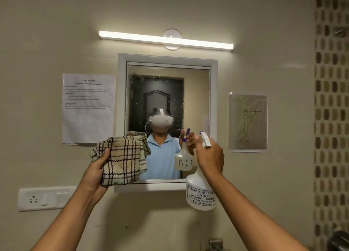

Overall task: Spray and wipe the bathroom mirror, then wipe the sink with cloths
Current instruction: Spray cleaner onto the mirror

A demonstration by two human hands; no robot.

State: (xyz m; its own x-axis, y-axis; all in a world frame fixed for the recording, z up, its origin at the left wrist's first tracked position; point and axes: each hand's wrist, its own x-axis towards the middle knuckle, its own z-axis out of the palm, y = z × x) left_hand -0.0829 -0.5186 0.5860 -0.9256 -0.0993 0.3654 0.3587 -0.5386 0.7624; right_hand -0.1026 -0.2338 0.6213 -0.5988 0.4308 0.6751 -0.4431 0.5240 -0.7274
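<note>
- On the far wall: mirror [168, 99], droplets mostly left and centre.
- Right hand [208, 156] gripping spray bottle [201, 190] near the lower right corner; best aimed at dry right glass.
- Left hand [96, 172] clutching checked cloth [124, 160], ready for wiping.

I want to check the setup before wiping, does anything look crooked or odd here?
The light bar above the mirror slopes down to the right, while the mirror frame sits level. Droplets on the glass are just spray.
</note>
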